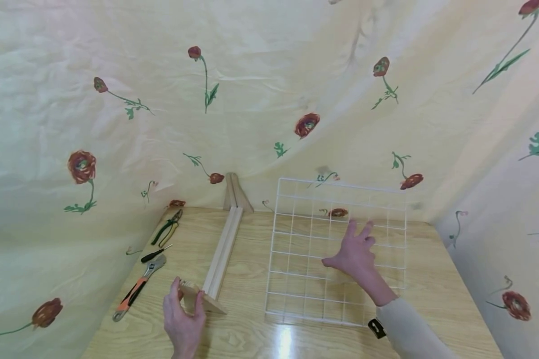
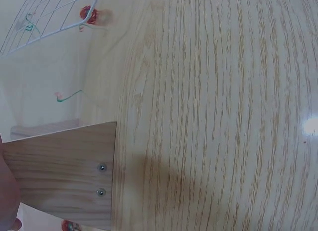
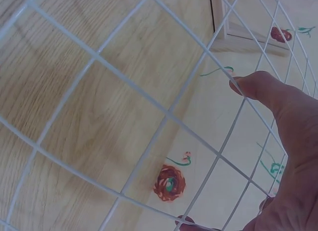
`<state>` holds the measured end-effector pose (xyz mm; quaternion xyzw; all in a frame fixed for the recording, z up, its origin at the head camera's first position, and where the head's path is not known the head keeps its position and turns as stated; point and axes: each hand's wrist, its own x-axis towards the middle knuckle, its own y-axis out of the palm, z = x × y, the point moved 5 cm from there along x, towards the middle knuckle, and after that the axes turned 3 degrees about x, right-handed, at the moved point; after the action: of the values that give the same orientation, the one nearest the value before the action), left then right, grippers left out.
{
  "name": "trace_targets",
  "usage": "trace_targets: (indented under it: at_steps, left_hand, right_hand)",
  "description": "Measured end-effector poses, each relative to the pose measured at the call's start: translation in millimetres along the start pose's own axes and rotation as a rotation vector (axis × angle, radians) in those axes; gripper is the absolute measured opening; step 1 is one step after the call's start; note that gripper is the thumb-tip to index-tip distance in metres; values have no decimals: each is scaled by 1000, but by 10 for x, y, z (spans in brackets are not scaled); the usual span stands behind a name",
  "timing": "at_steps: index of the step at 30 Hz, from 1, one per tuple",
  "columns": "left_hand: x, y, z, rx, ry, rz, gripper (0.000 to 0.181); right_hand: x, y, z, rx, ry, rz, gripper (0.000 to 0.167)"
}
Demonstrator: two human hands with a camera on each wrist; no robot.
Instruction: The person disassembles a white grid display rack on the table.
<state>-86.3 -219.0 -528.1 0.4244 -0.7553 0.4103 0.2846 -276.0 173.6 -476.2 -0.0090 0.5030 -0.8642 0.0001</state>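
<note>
My left hand (image 1: pixel 182 319) holds the near end board of a wooden stand (image 1: pixel 223 254), thumb on one side and fingers on the other. Two long pale rails join that end to a tapered far end piece. Two screw heads show on the end board (image 2: pixel 64 174) in the left wrist view. With fingers spread, my right hand (image 1: pixel 355 254) grips a white wire grid panel (image 1: pixel 289 253), its fingertips hooked at the wires. The right wrist view shows the thumb (image 3: pixel 258 87) against a wire of the grid (image 3: pixel 169 113). The panel is tilted above the table.
Along the table's left side lie pliers (image 1: pixel 166 232) with dark and yellow handles, a black screwdriver (image 1: pixel 152 255) and an adjustable wrench (image 1: pixel 139 289) with orange-black grips. Flower-patterned cloth (image 1: pixel 251 99) hangs behind and at both sides of the wood-grain table (image 1: pixel 247 334).
</note>
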Motion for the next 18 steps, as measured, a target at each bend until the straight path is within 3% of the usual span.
trace_targets:
  at_steps: [8, 18]
  left_hand:
    - [9, -7, -13, 12, -8, 16, 68]
    - [12, -7, -23, 21, -22, 46, 72]
  right_hand:
    - [72, 138, -9, 1, 7, 16, 138]
    - [122, 297, 85, -24, 45, 125, 140]
